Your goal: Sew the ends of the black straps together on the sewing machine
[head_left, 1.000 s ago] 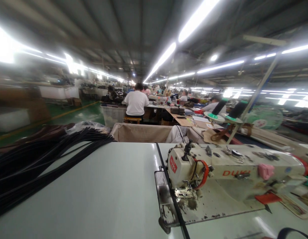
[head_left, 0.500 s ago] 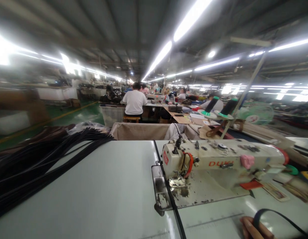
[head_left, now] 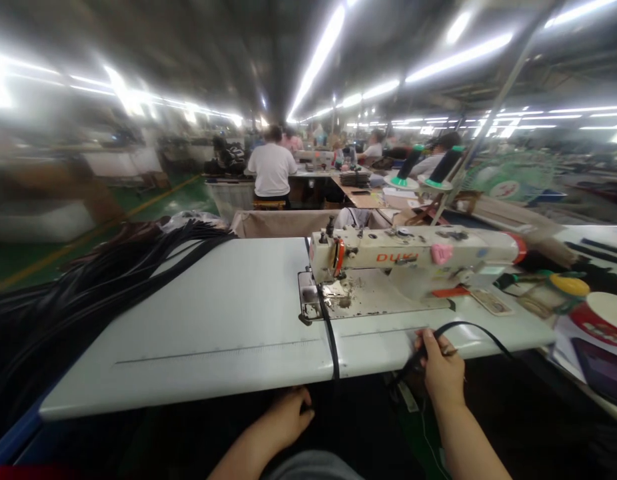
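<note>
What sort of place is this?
Most likely a sewing workshop or factory floor: a sewing machine sits on the near table, two cones of dark thread stand behind it, and black straps lie heaped at the left.

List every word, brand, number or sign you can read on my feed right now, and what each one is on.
"DUKI", in orange on the arm of the sewing machine; its last letter is partly blocked.
Ruler scale on the worktable: any numbers too small to read.
Red-and-white tub: markings too blurred.
Round badge on the fan: unreadable.
Farther back: nothing legible.
</note>
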Motion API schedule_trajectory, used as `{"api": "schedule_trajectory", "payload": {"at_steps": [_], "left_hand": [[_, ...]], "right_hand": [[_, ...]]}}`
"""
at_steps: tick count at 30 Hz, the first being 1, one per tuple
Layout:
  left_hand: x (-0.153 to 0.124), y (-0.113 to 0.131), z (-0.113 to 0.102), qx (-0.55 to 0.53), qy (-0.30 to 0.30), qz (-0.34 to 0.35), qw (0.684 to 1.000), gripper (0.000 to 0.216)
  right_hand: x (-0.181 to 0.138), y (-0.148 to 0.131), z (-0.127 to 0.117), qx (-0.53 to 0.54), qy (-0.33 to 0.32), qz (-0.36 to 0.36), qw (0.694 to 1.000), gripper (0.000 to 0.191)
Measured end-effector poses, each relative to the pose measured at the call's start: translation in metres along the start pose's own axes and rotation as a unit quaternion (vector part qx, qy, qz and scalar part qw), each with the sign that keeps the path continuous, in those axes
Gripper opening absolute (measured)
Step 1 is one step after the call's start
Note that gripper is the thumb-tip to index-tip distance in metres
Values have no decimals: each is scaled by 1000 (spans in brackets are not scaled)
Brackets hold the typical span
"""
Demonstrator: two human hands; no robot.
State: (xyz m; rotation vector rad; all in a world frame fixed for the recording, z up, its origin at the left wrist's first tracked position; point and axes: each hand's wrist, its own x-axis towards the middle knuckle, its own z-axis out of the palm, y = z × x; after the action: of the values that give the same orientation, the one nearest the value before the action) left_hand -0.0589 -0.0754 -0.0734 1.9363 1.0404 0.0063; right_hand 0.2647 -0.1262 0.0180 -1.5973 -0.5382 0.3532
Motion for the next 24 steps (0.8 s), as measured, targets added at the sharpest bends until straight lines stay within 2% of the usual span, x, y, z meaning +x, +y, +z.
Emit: {"api": "schedule_trajectory", "payload": {"at_steps": [3,4,5,6,8,10,12,18,21,24], "left_hand": [[-32,16,-6,-51,-62,40,996,21],[-40,26,-12,-78,-72,56,993,22],[-46,37,-20,-104,-57,73,990,24],[-50,48,-28,-114,-8,99,989,25],[-47,67,-43,-71,131,162,975,25],[-34,78,-54,2,232,206,951,30],[-14,81,-61,74,273,218,934,37],[48,81,-80,226,256,182,922,44],[63,80,-85,272,253,190,909,36],[68,76,-83,320,281,218,878,29]], "right_hand": [[-1,-2,-1,-1,-12,-9,1000,61],[-1,-3,-1,-4,-15,-9,1000,62],[-2,-3,-1,-8,-16,-11,1000,62],[-2,-3,-1,-12,-15,-14,1000,62],[-1,-2,-1,-15,-15,-19,1000,63],[-1,-1,-2,-11,-19,-20,1000,64],[-1,1,-3,-3,-26,-17,1000,63],[0,3,-5,3,-37,-2,999,60],[-1,4,-5,1,-33,3,999,57],[-1,6,-5,1,-29,2,1000,55]]}}
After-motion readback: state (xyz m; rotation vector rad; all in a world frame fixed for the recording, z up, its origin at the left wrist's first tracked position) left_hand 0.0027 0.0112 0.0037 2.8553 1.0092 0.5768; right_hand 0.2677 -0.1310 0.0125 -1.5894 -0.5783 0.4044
